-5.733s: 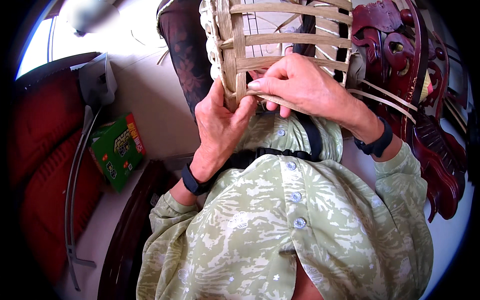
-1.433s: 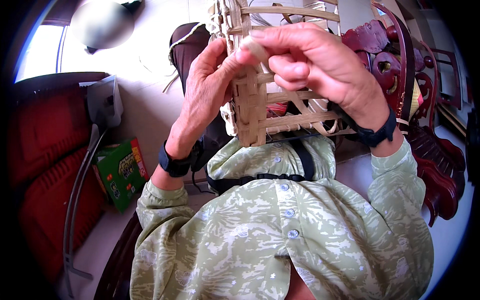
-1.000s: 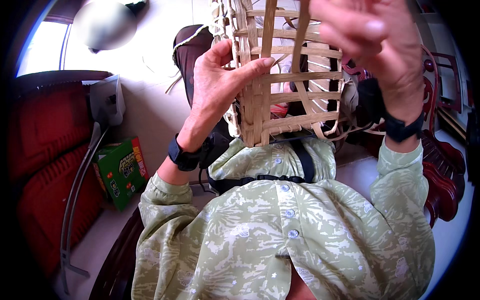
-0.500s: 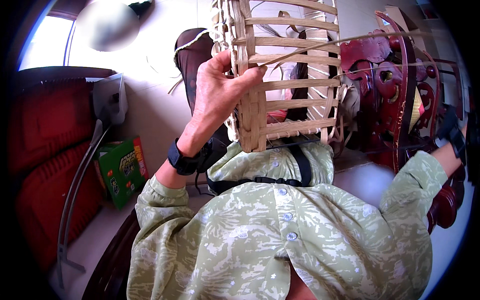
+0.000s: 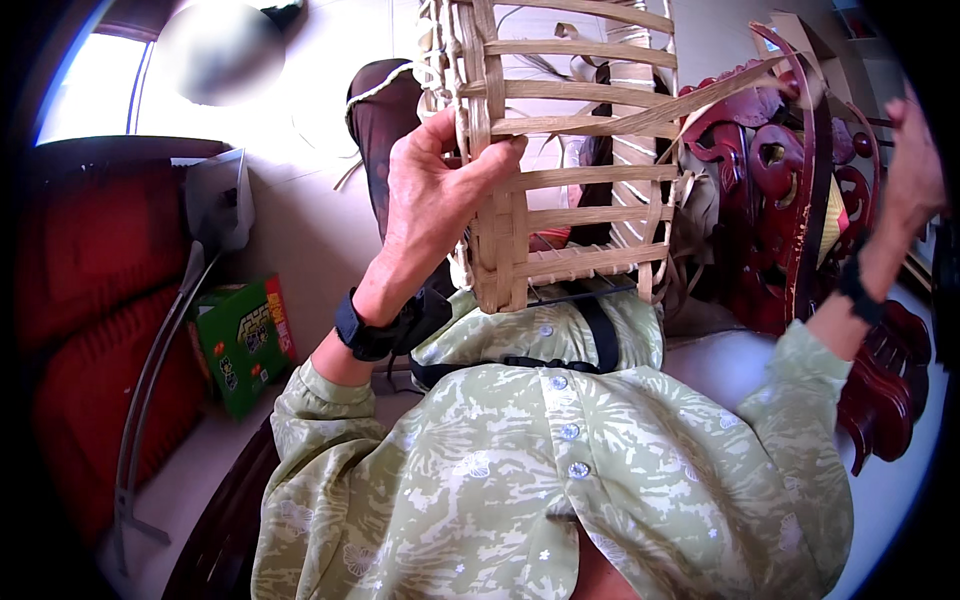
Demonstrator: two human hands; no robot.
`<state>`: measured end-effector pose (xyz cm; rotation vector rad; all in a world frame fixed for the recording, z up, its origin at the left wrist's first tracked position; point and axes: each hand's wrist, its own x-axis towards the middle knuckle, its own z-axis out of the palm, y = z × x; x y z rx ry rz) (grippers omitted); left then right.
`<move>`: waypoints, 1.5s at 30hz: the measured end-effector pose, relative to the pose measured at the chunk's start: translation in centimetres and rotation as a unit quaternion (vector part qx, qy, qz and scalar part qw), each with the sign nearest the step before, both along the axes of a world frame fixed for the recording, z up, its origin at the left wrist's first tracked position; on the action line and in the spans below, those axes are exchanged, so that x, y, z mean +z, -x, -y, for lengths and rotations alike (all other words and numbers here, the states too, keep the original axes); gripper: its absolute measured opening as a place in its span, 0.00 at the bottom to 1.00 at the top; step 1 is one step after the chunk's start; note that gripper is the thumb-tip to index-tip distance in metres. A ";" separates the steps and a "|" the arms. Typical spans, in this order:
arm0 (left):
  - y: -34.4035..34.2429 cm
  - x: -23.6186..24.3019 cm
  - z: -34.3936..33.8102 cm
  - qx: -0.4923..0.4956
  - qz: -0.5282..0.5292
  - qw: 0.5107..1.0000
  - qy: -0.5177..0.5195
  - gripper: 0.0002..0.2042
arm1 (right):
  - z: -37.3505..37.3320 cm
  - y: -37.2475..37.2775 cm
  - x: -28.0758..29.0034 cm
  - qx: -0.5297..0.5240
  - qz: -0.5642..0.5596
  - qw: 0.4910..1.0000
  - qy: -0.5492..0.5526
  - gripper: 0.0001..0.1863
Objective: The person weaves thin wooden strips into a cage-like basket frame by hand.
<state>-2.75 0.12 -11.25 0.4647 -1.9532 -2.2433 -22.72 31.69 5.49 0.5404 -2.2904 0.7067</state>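
Observation:
A woven frame (image 5: 595,180) of flat tan strips stands upright before my lap, with rungs of strip between two corded side rails. My left hand (image 5: 435,185) is closed on its left rail, thumb in front and fingers behind. By that thumb a loose flat strip (image 5: 690,108) leaves the rail and runs to the upper right, its wide face twisted. My right hand (image 5: 912,160) is raised at the far right, beyond the strip's visible end, and smeared by motion. Whether it holds anything cannot be made out.
To the right stands carved dark-red wooden furniture (image 5: 800,190), close to the strip. A red cushioned seat (image 5: 110,280) and a green box (image 5: 240,340) lie at left, beside a grey metal stand (image 5: 150,420). A pale cord (image 5: 375,82) hangs over my knee.
My right hand has swung up and inward from the right edge. The strip, earlier stretched thin and straight past the furniture, now sags and shows its flat face. My left hand keeps its place.

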 end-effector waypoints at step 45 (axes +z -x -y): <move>0.4 1.1 -0.7 0.062 0.017 0.983 -0.175 0.09 | 18.4 -6.6 -12.4 0.358 0.025 0.921 -0.149 0.11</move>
